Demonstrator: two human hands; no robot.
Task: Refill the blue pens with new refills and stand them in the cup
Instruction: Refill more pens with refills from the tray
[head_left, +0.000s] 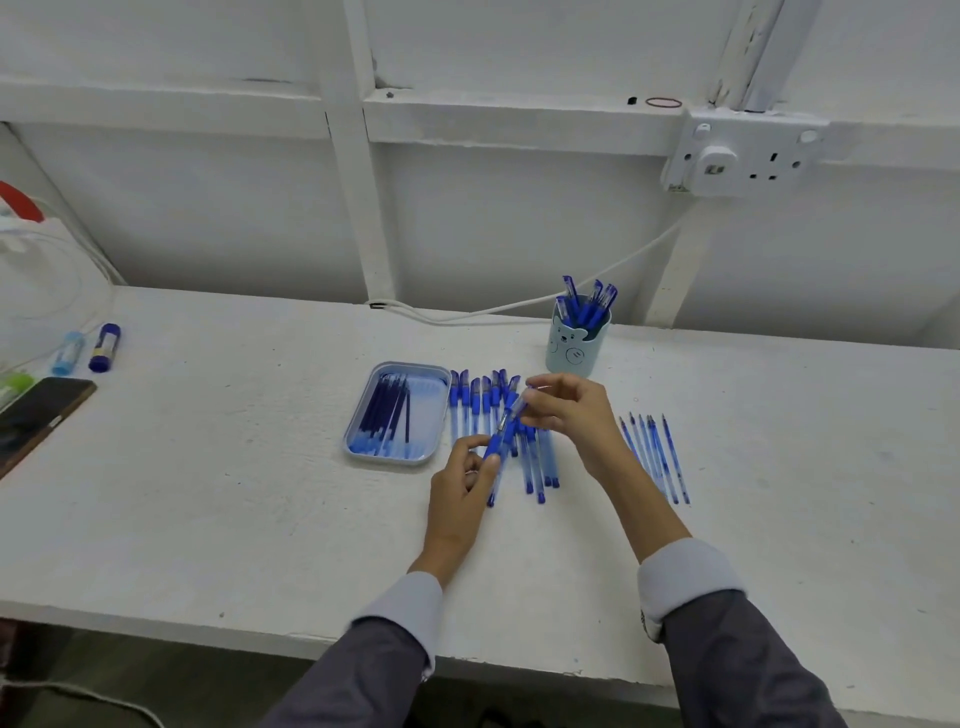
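The pale blue bear-face cup (571, 353) holds several blue capped pens (584, 306) upright. The light blue rounded tin tray (358, 441) holds dark blue refills (387, 415). Just right of it, the left hand (462, 483) grips one blue pen (506, 431) by the barrel. The right hand (571, 410) pinches its top, perhaps the cap.

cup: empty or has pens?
Not empty: several pens stick out above the rim of the upright cup.

Held pen (506, 428): left hand (467, 480) grips its near end, right hand (566, 410) pinches its far end
Tray (439, 376): dark refills inside
Cup (571, 348): pens upright, far right
Table (234, 467): white
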